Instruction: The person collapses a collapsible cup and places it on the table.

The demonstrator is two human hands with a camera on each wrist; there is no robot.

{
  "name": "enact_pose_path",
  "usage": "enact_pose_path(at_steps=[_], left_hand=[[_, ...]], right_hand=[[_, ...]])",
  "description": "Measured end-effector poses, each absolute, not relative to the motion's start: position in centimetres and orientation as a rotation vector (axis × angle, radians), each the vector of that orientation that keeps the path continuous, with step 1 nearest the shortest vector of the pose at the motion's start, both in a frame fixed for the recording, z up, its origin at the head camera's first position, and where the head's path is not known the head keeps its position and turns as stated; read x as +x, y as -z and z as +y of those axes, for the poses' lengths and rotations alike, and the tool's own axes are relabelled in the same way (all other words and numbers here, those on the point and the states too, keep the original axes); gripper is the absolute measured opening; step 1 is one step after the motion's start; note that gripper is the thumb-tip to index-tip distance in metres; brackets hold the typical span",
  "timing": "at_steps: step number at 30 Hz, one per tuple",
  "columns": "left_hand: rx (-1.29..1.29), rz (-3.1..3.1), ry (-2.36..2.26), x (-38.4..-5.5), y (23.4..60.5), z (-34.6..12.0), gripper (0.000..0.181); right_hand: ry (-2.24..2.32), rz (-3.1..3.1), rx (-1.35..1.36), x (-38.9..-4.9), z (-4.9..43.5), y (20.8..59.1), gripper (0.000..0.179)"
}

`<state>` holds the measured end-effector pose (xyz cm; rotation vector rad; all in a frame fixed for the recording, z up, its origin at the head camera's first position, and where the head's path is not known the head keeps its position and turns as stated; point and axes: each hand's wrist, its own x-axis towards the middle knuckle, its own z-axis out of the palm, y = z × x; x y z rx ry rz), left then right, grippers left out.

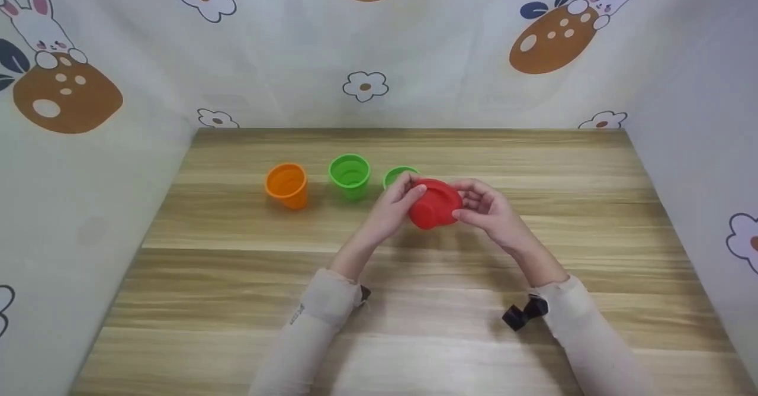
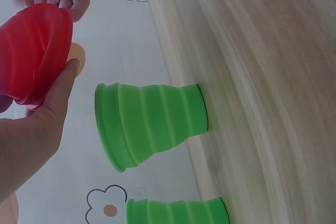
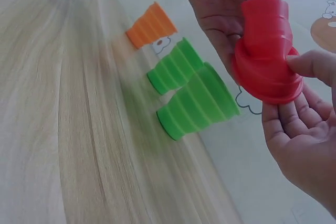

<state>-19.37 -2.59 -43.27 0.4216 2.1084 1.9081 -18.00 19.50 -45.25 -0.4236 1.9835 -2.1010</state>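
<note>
Both hands hold a red collapsible cup (image 1: 435, 205) above the table, its ribbed wall partly folded and bent. In the head view the left hand (image 1: 392, 209) grips its left side, thumb on the wall. The right hand (image 1: 490, 211) pinches the right side near the rim, thumb in front and fingers behind. From the right wrist view the cup (image 3: 268, 51) has its narrow base up and its wide rim down. Just behind the left hand stands a green ribbed cup (image 1: 401, 173), mostly hidden by that hand in the head view.
Left of the hands another green cup (image 1: 349, 176) and an orange cup (image 1: 287, 186) stand upright in a row on the wooden table (image 1: 237, 301). A patterned cloth wall (image 1: 284, 58) rises behind and at both sides. Black wrist devices (image 1: 526, 312) sit at the cuffs.
</note>
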Motion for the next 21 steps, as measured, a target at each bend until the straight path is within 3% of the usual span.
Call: enact_pose_path(at_steps=[21], left_hand=[[0.486, 2.204, -1.685, -19.6, 43.0, -2.6, 0.026]], right_hand=[[1.99, 2.308, -0.499, -17.7, 18.1, 44.9, 0.037]])
